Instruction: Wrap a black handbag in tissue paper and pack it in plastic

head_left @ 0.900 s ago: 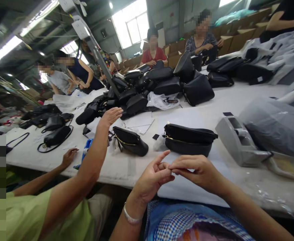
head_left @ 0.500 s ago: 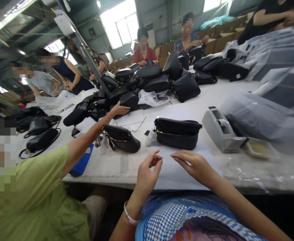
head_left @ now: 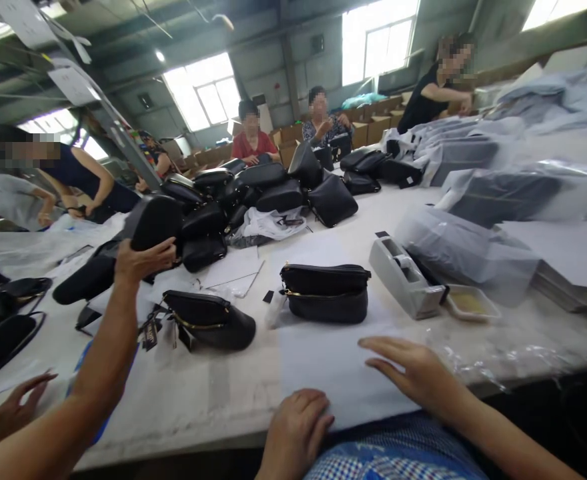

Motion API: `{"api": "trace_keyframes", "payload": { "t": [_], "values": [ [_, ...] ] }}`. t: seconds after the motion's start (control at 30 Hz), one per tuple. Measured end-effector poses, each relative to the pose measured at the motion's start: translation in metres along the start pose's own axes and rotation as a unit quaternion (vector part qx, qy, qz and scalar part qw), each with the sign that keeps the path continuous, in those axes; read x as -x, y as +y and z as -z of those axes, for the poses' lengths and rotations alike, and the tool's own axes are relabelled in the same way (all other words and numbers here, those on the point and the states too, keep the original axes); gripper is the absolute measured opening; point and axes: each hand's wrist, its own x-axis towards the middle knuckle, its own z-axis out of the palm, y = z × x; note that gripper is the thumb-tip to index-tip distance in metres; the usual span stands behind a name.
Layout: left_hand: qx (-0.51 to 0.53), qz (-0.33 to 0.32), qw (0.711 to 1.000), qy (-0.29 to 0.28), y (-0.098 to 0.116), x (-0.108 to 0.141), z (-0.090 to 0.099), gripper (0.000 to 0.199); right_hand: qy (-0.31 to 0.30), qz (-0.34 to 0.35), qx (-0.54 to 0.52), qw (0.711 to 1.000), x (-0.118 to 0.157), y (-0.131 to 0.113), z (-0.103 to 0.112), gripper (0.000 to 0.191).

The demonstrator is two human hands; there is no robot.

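Down front, the left hand point(head_left: 298, 427) curls over, its palm hidden, its forearm chopped by the bottom edge! Over left, a co-worker's bare forearm point(head_left: 104, 363) blocks most of a bright blue object point(head_left: 81, 357). Lettering on the small black rectangular tag point(head_left: 150, 335)? Too tiny! And a pale-grey-shirted person point(head_left: 8, 200) is sliced by the left edge!

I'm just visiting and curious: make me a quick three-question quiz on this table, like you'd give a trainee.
1. What stands just right of the middle black bag?
a) a red mug
b) a grey dispenser
c) a desk lamp

2. True or false: the wearer's left hand and right hand are apart.

3. Fill in: a co-worker's raised hand holds a ____-coloured bag.

Key: 1 b; 2 true; 3 black.
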Motion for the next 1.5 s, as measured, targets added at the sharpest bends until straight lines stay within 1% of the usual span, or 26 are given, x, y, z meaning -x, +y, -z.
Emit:
{"api": "trace_keyframes", "payload": {
  "t": [0.07,0.1,0.13,0.17,0.2,0.23,0.27,0.33,0.4,0.47,0.57,0.63,0.7,0.77,0.83,0.87,0.93,1.0,1.07,1.1,1.13,1.2,1.27,1.33,1.4,1.5],
  "values": [
    [0.042,0.038,0.997,0.059,-0.005,-0.017,0.016,0.033,0.135,-0.018,0.049,0.990,-0.032,0.009,0.013,0.045],
    [0.050,0.061,0.991,0.105,-0.008,-0.030,0.026,0.037,0.175,-0.034,0.060,0.982,-0.049,0.016,0.018,0.057],
    [0.050,0.079,0.983,0.158,-0.013,-0.045,0.036,0.044,0.187,-0.054,0.052,0.980,-0.065,0.024,0.021,0.070],
    [0.043,0.089,0.974,0.206,-0.019,-0.063,0.047,0.052,0.172,-0.074,0.023,0.982,-0.080,0.033,0.022,0.083],
    [0.036,0.083,0.967,0.238,-0.026,-0.081,0.058,0.064,0.139,-0.094,-0.023,0.985,-0.092,0.041,0.022,0.093],
    [0.041,0.075,0.963,0.254,-0.034,-0.100,0.069,0.078,0.096,-0.110,-0.079,0.986,-0.102,0.049,0.021,0.098],
    [0.058,0.072,0.965,0.246,-0.043,-0.117,0.078,0.090,0.047,-0.118,-0.133,0.983,-0.109,0.055,0.019,0.097],
    [0.101,0.078,0.976,0.174,-0.061,-0.146,0.093,0.106,-0.029,-0.114,-0.208,0.971,-0.117,0.064,0.016,0.085],
    [0.116,0.085,0.986,0.084,-0.077,-0.164,0.102,0.107,-0.067,-0.105,-0.231,0.965,-0.120,0.068,0.014,0.068],
    [0.099,0.084,0.991,0.034,-0.086,-0.172,0.106,0.096,-0.082,-0.109,-0.228,0.964,-0.121,0.068,0.015,0.057],
    [0.064,0.072,0.995,0.030,-0.090,-0.173,0.110,0.068,-0.086,-0.105,-0.213,0.967,-0.124,0.066,0.018,0.048],
    [0.034,0.067,0.996,0.039,-0.089,-0.170,0.113,0.055,-0.077,-0.086,-0.195,0.974,-0.127,0.064,0.022,0.042],
    [0.005,0.071,0.996,0.056,-0.089,-0.165,0.116,0.051,-0.055,-0.055,-0.166,0.983,-0.130,0.065,0.025,0.041],
    [-0.032,0.074,0.993,0.085,-0.089,-0.158,0.117,0.055,-0.023,-0.015,-0.136,0.990,-0.135,0.068,0.026,0.039],
    [-0.094,0.061,0.988,0.111,-0.090,-0.148,0.117,0.059,0.006,0.036,-0.110,0.993,-0.139,0.075,0.024,0.035],
    [-0.132,0.053,0.984,0.111,-0.089,-0.144,0.116,0.062,0.019,0.062,-0.097,0.993,-0.140,0.079,0.022,0.034],
    [-0.208,0.057,0.974,0.073,-0.088,-0.136,0.111,0.066,0.039,0.103,-0.063,0.992,-0.138,0.090,0.012,0.035],
    [-0.257,0.097,0.962,-0.006,-0.085,-0.132,0.105,0.072,0.049,0.119,-0.026,0.991,-0.131,0.101,-0.001,0.039],
    [-0.281,0.137,0.946,-0.082,-0.081,-0.128,0.101,0.077,0.057,0.106,0.006,0.993,-0.118,0.110,-0.014,0.044],
    [-0.288,0.150,0.940,-0.109,-0.080,-0.127,0.100,0.079,0.061,0.091,0.014,0.994,-0.110,0.113,-0.019,0.046],
    [-0.290,0.156,0.936,-0.128,-0.078,-0.125,0.100,0.081,0.060,0.073,0.016,0.995,-0.102,0.115,-0.023,0.047],
    [-0.282,0.164,0.935,-0.141,-0.073,-0.120,0.104,0.085,0.049,0.033,0.002,0.998,-0.087,0.117,-0.027,0.048],
    [-0.247,0.172,0.944,-0.137,-0.067,-0.117,0.108,0.086,0.035,-0.006,-0.023,0.999,-0.075,0.113,-0.028,0.045],
    [-0.186,0.173,0.961,-0.110,-0.059,-0.116,0.108,0.080,0.044,-0.058,-0.049,0.996,-0.069,0.105,-0.027,0.041],
    [-0.120,0.160,0.978,-0.066,-0.052,-0.119,0.101,0.074,0.052,-0.116,-0.079,0.989,-0.067,0.093,-0.029,0.043],
    [-0.062,0.133,0.989,-0.033,-0.048,-0.129,0.080,0.084,0.036,-0.162,-0.110,0.980,-0.067,0.074,-0.037,0.056]
  ]
}}
